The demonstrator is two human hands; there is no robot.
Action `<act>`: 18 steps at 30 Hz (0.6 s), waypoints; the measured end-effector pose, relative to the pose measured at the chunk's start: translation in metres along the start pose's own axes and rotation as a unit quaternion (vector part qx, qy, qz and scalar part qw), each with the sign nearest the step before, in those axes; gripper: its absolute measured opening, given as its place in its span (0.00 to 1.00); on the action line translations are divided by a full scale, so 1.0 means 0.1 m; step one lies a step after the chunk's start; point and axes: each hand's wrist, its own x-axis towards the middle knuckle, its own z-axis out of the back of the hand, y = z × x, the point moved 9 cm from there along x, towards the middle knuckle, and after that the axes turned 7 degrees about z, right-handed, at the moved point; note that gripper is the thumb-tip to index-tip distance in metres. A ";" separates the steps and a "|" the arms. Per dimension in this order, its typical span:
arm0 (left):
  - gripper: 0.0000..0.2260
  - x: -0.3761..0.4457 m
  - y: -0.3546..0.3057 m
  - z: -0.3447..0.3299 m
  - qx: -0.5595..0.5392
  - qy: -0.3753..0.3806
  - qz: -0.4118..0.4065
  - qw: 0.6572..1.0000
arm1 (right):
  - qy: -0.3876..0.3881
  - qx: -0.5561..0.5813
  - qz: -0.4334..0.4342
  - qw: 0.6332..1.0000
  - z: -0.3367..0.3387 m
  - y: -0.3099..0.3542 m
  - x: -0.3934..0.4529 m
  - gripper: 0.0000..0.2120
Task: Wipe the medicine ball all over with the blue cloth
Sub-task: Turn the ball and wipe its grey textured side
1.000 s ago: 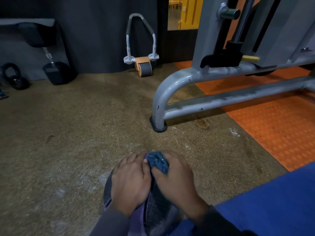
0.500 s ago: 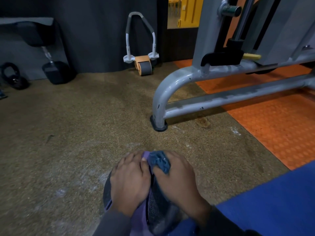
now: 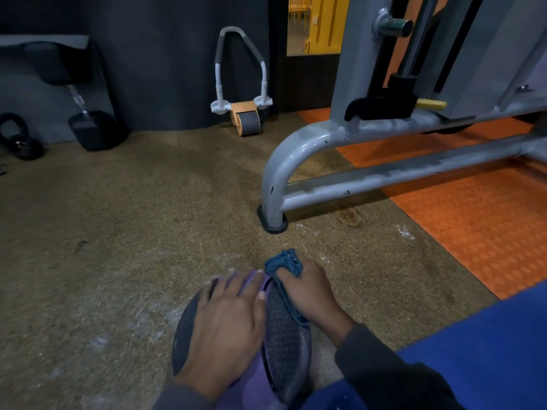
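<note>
Fingers [image 3: 236,284] of my left hand [image 3: 228,327] are lying nearly straight and spread flat over the top of the medicine ball [image 3: 284,335], pressing on it without curling round anything. On the right, my right hand [image 3: 310,294] is gripping the bunched blue cloth [image 3: 285,261], its fingers curled tightly round the fabric, and it is holding the wad against the ball's far right edge. I am seeing the ball sitting low in the near middle of the view on the speckled brown floor [image 3: 118,247], its grey textured panel and purple band showing between my two hands. Just right of it a blue mat [image 3: 488,344] is filling the near right corner. Farther off, a grey machine frame [image 3: 296,161] is standing on the floor beside orange flooring [image 3: 473,220], and an ab roller [image 3: 245,119] is leaning at the dark far wall.
</note>
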 end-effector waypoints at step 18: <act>0.25 0.04 0.23 -0.03 -0.062 -0.044 0.112 0.991 | -0.015 -0.066 0.043 0.997 0.05 0.11 -0.11 0.09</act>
